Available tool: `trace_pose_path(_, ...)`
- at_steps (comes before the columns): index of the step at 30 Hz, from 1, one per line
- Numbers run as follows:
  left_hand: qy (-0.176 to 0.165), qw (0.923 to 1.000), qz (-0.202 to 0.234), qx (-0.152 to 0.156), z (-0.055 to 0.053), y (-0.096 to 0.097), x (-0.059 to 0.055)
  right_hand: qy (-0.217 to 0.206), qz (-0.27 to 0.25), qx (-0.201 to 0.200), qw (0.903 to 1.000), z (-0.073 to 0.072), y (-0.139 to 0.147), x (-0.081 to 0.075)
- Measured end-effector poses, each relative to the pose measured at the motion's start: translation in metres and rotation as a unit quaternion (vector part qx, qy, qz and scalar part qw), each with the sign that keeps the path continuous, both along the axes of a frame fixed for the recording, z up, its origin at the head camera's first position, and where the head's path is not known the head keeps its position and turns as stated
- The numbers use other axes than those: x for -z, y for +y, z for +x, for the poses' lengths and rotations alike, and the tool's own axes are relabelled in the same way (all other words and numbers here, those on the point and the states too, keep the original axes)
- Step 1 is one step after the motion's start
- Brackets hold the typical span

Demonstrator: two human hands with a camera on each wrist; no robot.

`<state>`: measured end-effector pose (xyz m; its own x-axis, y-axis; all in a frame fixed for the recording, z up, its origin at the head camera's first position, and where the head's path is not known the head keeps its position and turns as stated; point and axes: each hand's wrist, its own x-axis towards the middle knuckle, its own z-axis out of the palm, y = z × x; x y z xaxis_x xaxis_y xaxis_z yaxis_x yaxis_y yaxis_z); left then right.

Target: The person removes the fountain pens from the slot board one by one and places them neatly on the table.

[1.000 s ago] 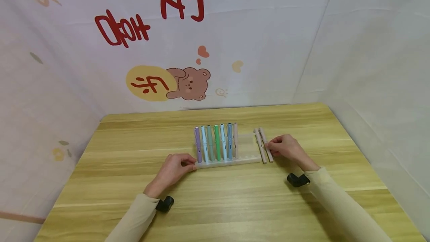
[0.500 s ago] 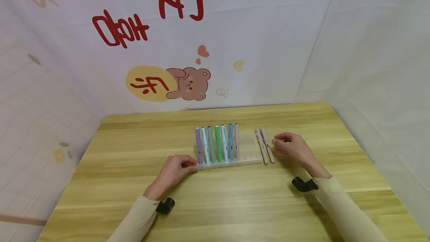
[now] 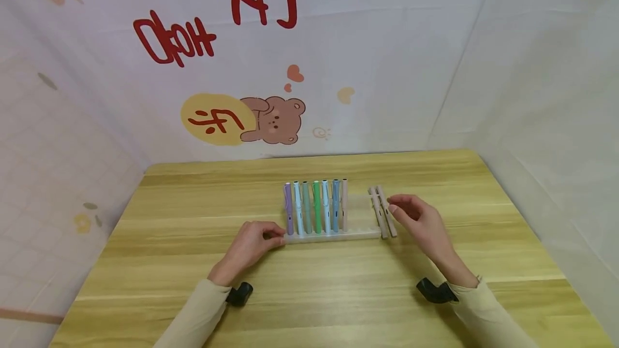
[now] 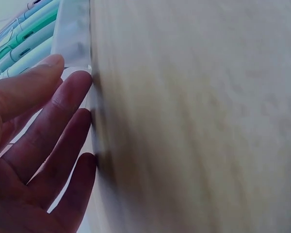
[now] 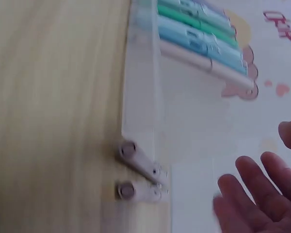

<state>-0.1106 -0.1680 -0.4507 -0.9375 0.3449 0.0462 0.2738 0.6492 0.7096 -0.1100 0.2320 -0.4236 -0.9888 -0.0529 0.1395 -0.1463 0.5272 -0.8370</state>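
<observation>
A clear pen rack [image 3: 333, 237] stands on the table with several pens upright in its left part, among them a purple pen [image 3: 288, 208], a green pen [image 3: 317, 207] and a pale pink pen [image 3: 344, 205]. My left hand [image 3: 251, 245] pinches the rack's left end between thumb and index finger; in the left wrist view the other fingers [image 4: 68, 145] extend beside it. Two pinkish-beige pens [image 3: 379, 214] lie side by side at the rack's right end. Just right of them hovers my right hand [image 3: 420, 224], fingers spread and holding nothing, as the right wrist view confirms.
The wooden table [image 3: 309, 294] reaches back to a white cloth wall [image 3: 387, 58] with a printed bear and red characters. Another white cloth side [image 3: 546, 95] rises at the right. Black wrist cameras [image 3: 435, 290] sit on both sleeves.
My right hand has let go of the right-hand loose pen, drawn away to the right, then come back slightly with its fingers more open. The left hand stays at the rack's end.
</observation>
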Motion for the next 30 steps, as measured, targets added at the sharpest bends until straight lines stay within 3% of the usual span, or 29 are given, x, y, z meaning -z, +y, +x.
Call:
trace_pose_path(8,-0.005,1.0,0.002,0.001,-0.001,0.001,0.004,0.041,0.036,-0.025,0.9982,0.013,-0.02,0.004)
trace_pose_path(14,-0.001,1.0,0.006,0.002,-0.001,0.0,0.004,0.063,0.065,-0.041,0.995,0.009,-0.036,0.012)
trace_pose_path(21,-0.002,0.9999,-0.004,0.01,0.003,0.0,0.003,0.079,0.056,-0.056,0.9937,0.007,-0.057,0.016)
trace_pose_path(30,0.021,0.9995,-0.024,0.003,0.006,-0.001,0.002,0.081,0.068,-0.065,0.9922,0.0,-0.075,0.019)
